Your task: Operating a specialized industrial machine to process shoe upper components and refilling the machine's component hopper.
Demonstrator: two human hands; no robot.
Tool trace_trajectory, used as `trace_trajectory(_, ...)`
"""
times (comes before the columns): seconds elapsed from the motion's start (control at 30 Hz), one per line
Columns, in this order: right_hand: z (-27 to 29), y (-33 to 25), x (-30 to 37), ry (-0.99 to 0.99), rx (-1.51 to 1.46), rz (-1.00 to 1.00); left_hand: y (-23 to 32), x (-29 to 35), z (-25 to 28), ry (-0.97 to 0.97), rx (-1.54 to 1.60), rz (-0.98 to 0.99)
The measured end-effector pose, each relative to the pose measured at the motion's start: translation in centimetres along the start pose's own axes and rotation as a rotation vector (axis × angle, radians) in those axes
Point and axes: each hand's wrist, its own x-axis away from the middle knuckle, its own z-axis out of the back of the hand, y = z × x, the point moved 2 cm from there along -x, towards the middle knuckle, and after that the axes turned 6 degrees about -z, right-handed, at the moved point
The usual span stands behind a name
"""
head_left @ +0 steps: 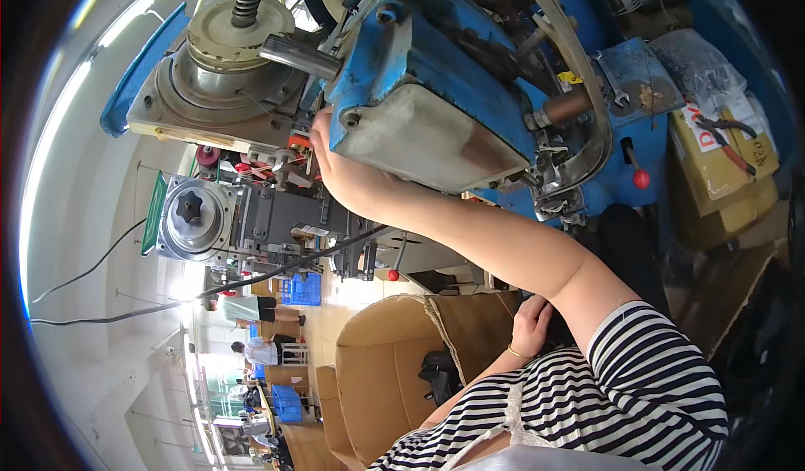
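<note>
My right arm [470,224] stretches across the picture to a blue press-like machine [377,60] with a pale worn front plate [419,136]. My right hand [323,148] reaches in beside that plate, near a small orange-red part [299,140]; its fingertips are mostly hidden behind the machine. A bare metal shaft [300,55] sticks out just above the hand. My left hand [530,327], with a thin bracelet at the wrist, rests low by my body next to a cardboard box. Its fingers are curled in, and whatever they may hold is hidden.
The large open cardboard box [386,370] holds a dark item [440,377]. A wrench [615,81], a red-knobbed lever [641,178] and red-handled pliers [738,157] on a yellow package are at the right. A second machine [197,211], a black cable [251,282] and people lie beyond.
</note>
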Motion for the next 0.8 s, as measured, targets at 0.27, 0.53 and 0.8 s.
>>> trace_trajectory(0.27,-0.2,1.3,-1.7,0.286,0.082,0.458,-0.2,-1.0,-1.0,-0.018,0.021,0.021)
trace_trajectory(0.53,0.9,0.1,-0.4,0.035,0.166,-0.053,0.0,-0.8,-0.6,0.006,-0.014,0.027)
trace_trajectory(0.8,0.2,1.0,0.4,0.149,-0.013,0.174,0.9,-1.3,-0.8,0.026,0.017,0.011)
